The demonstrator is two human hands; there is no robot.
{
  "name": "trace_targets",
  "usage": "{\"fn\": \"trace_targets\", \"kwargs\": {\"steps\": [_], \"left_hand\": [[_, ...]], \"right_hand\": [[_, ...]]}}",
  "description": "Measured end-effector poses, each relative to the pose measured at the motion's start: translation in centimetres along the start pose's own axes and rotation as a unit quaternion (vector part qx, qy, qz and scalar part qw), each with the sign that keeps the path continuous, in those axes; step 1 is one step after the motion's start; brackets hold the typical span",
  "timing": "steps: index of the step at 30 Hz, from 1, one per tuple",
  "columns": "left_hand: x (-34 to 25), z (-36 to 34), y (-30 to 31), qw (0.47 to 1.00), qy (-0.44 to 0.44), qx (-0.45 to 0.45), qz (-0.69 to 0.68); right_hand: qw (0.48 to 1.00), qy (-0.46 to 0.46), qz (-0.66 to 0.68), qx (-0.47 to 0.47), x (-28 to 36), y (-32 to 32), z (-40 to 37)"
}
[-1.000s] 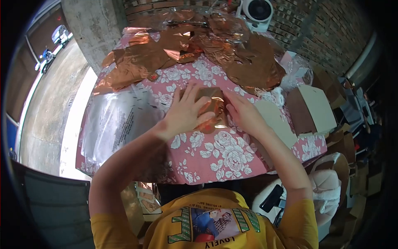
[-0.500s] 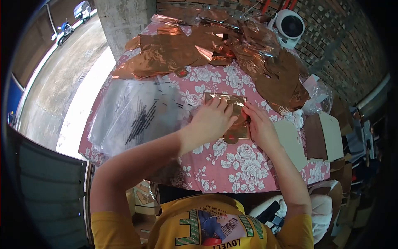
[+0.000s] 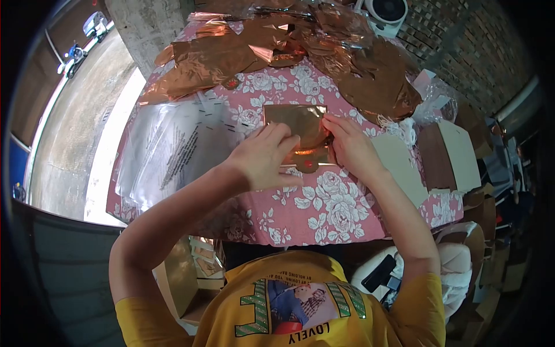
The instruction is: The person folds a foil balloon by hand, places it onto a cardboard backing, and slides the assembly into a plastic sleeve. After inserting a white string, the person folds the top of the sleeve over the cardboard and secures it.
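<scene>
A folded copper-coloured foil piece (image 3: 300, 118) lies on the pink flowered tablecloth (image 3: 341, 208), with a rounded tab bearing a red spot at its near edge. My left hand (image 3: 266, 153) is at its left side, fingers apart, the thumb pointing right over the cloth. At the right edge, the fingers of my right hand (image 3: 354, 147) are pressed together on the foil.
Clear printed plastic bags (image 3: 167, 150) lie at the left. Copper foil pieces (image 3: 214, 61) spread along the back and right. White strings (image 3: 400, 128), a pale card (image 3: 399, 165) and an open carton (image 3: 459, 156) are at the right. A white fan (image 3: 386, 11) stands behind.
My left hand has moved off the top of the foil to its left side, uncovering more of it. My right hand stays at the right edge. The whole view has shifted slightly.
</scene>
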State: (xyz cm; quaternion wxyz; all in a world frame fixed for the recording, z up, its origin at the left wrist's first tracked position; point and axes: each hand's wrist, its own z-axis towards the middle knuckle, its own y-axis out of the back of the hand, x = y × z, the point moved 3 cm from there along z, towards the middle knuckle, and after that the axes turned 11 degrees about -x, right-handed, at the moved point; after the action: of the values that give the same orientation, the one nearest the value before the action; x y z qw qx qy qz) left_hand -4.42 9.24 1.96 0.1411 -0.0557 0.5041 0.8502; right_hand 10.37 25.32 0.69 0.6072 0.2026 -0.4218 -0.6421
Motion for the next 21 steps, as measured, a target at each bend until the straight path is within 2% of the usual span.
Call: {"fn": "trace_targets", "kwargs": {"steps": [3, 6, 8, 10, 13, 16, 18, 21], "left_hand": [[0.1, 0.1, -0.8, 1.0, 0.012, -0.006, 0.02], [-0.3, -0.1, -1.0, 0.998, -0.019, -0.034, 0.053], [-0.4, -0.2, -1.2, 0.998, -0.018, -0.033, 0.055], [-0.5, -0.3, -1.3, 0.998, -0.015, -0.031, 0.055], [-0.8, -0.2, -1.3, 0.998, -0.012, -0.048, 0.026], [-1.1, 0.1, -1.0, 0.996, 0.001, -0.085, 0.003], [-0.7, 0.4, -1.0, 0.994, 0.038, -0.096, -0.025], [0.1, 0.3, -1.4, 0.994, 0.018, -0.101, -0.03]], "right_hand": [[1.0, -0.014, 0.021, -0.001, 0.2, 0.9, -0.1], [0.999, 0.004, 0.041, -0.01, 0.4, 1.8, -0.9], [0.997, 0.032, 0.063, 0.035, 1.2, 2.3, -1.6], [0.995, 0.008, 0.092, 0.044, 1.5, 2.4, -2.1], [0.994, 0.016, 0.108, 0.03, 1.6, 2.3, -2.3], [0.991, -0.025, 0.131, 0.024, 1.2, 2.2, -2.1], [0.991, -0.035, 0.128, 0.026, 1.0, 2.2, -1.9], [0.991, -0.033, 0.122, 0.046, 0.8, 2.1, -1.6]]}}
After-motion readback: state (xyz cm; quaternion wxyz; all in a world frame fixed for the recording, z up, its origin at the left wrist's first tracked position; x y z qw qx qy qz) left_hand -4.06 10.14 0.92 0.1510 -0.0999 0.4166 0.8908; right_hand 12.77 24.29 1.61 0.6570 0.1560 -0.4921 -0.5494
